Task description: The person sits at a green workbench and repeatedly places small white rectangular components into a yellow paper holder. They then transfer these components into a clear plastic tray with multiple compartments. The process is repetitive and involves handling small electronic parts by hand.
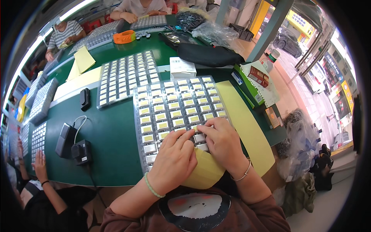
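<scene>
A clear plastic tray [138, 110] of small silver box-shaped parts lies in front of me. Most parts carry a yellow sticker on top; several near the front edge are bare silver. My left hand [174, 154] rests over the tray's front, its fingertips at one part. Under its thumb and palm a curved yellow sheet [205, 170] is held, partly hidden. My right hand [222, 141] is closed in a pinch, finger and thumb pressing at a yellow sticker [196, 128] on a part beside the left fingertips.
Another filled tray [127, 75] lies beyond, next to a white box [182, 68] and black pouch [208, 54]. Yellow sheets [247, 127] lie at right, by a green box [249, 86]. Black adapters [81, 152] stand left. Co-workers' hands [129, 17] are across and at left [39, 164].
</scene>
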Motion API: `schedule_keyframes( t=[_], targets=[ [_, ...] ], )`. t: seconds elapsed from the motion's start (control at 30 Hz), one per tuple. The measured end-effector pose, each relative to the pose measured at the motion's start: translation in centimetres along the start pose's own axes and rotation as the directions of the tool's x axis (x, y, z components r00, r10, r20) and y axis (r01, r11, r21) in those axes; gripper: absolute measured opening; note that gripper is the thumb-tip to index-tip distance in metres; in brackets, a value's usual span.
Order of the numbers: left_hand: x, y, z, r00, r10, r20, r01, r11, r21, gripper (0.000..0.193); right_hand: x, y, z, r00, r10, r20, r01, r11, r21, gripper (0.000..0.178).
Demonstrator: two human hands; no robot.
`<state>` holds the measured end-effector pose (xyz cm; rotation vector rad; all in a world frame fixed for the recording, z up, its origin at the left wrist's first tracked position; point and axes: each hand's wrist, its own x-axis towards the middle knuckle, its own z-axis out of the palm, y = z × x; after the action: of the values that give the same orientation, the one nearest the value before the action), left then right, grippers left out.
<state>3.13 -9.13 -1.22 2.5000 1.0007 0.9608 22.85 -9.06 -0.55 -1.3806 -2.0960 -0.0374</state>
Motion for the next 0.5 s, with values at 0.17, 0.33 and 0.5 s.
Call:
schedule_keyframes(
  t=[0.17, 0.33, 0.5],
  targets=[
    [0.1, 0.0, -0.2, 0.999, 0.004, -0.046, -0.007, 0.998, -0.065, 0.009, -0.1, 0.6, -0.7, 0.990, 0.140, -0.025, -0.126, 0.943, 0.308, 0.025],
    [0.1, 0.4, -1.4, 0.997, -0.062, -0.047, 0.051, 0.976, -0.212, 0.006, -1.5, -0.9, -2.9, 0.997, 0.080, -0.008, -0.072, 0.940, 0.333, 0.022],
    [0.0, 1.2, -1.2, 0.979, -0.201, -0.016, 0.178, 0.898, -0.401, 0.007, -2.7, -0.6, -2.6, 0.995, -0.028, -0.093, 0.051, 0.968, 0.247, 0.027]
  ],
)
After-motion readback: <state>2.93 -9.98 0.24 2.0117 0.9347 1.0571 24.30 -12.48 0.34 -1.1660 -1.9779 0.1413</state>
